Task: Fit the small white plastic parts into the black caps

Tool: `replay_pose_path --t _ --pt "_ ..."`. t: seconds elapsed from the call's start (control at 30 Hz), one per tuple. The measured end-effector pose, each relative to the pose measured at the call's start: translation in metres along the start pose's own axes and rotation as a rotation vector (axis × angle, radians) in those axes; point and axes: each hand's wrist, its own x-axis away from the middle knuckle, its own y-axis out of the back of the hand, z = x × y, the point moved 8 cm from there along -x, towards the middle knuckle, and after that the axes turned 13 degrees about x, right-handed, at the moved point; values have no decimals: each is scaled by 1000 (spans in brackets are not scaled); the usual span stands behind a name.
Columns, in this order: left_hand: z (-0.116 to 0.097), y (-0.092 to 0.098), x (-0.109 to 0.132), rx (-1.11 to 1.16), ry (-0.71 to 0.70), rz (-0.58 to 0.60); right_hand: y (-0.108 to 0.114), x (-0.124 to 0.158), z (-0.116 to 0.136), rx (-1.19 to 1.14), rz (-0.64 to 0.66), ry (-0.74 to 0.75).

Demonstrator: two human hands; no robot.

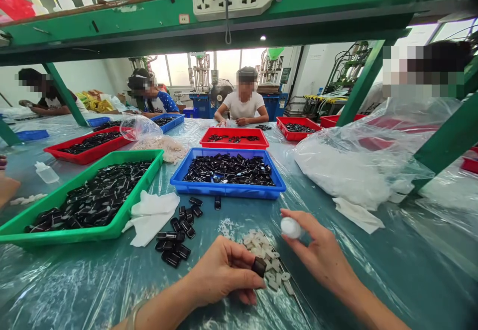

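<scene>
At the far left, a green tray (22, 220) of rigid plastic rests on the desk (373, 270), which is covered in glossy, wrinkled clear film over a teal surface; the tray holds a dense layer of small, shiny black rectangular parts. A small translucent bottle (47, 172) lies beyond the tray's left edge. Just beside the tray's right corner lies a folded white cloth (151, 215), soft and matte. Right of the cloth, a loose cluster of black parts (177, 243) lies on the film. The left hand (220, 275) is low in the view, fingers closed in a pinch on one black part (259, 266), glossy and block-shaped, held just above a scatter of white pieces (267, 260), small, flat and dull. The right hand (321, 255) holds a white cap (290, 227), rounded and smooth, gripped between thumb and fingertips, near the pile and apart from the left hand. Behind the hands stands a blue tray (227, 189) filled with more black parts, and behind that a red tray (234, 144) with only a few. To the right, a large clear plastic bag (358, 165), crumpled, holds white material and blocks the desk behind it. A green steel frame (444, 146) crosses overhead and slants down at right. Other persons sit at the far side.
</scene>
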Motion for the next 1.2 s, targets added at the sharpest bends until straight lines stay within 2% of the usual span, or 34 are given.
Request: replay_pose_path --t 0.17,0.27,0.6,1.2 --pt "1 -6 1 -33 31 44 14 11 48 236 -134 345" --pt "2 -7 1 -45 36 69 17 15 61 345 -169 430" --pt "4 -7 2 -55 48 82 21 21 75 412 -202 494" --pt "6 -8 3 -89 69 94 23 25 82 371 -242 507"
